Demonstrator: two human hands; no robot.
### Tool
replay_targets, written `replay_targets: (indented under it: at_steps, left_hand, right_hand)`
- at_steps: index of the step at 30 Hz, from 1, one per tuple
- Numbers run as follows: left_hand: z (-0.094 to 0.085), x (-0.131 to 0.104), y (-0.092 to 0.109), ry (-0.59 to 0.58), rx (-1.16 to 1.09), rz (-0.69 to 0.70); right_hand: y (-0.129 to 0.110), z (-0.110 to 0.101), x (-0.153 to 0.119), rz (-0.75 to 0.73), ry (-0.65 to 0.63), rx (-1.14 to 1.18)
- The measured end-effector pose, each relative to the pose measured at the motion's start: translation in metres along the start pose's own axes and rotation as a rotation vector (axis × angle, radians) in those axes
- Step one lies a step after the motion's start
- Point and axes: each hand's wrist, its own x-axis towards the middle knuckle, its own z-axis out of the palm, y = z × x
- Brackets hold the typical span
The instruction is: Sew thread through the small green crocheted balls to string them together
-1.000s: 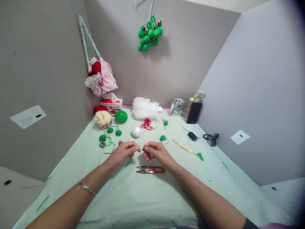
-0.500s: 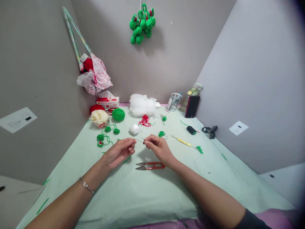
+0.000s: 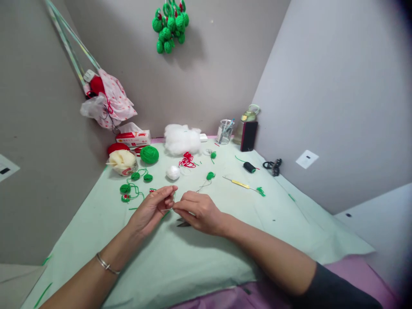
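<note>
A thin thread is stretched between my two hands over the middle of the table. My left hand pinches its upper end between thumb and forefinger, with the other fingers curled. My right hand pinches close beside the left fingertips; a short pale sliver shows there, too fine to identify. From behind the right hand a dark thread runs to a small green crocheted piece. Thread snips lie beneath the right hand, only their blades visible. A white yarn ball sits just beyond the hands.
Green crocheted pieces and a green yarn ball lie at left. White stuffing and tangled red yarn are behind. To the right are a yellow-handled crochet hook, a black thread spool and a propped phone.
My right hand has moved down and left, nearer the left fingertips, and now covers the snips' handles. The thread between the hands has turned steeper. The whole view has shifted.
</note>
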Motion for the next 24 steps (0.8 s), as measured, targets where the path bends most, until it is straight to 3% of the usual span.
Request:
replay_targets:
  at_steps: [13, 17, 20, 24]
  left_hand:
    - [-0.001, -0.001, 0.002, -0.027, 0.033, -0.041]
    - [0.0, -0.001, 0.0, -0.021, 0.235, 0.013]
    - [0.002, -0.003, -0.003, -0.046, 0.562, 0.195]
    - [0.003, -0.005, -0.006, -0.076, 0.827, 0.402]
  right_hand:
    - [0.004, 0.005, -0.003, -0.002, 0.013, 0.013]
    - [0.0, 0.004, -0.003, 0.026, -0.015, 0.053]
    - [-0.001, -0.002, 0.0, 0.181, -0.011, 0.159]
    - [0.004, -0.015, 0.007, 0.542, 0.059, 0.377]
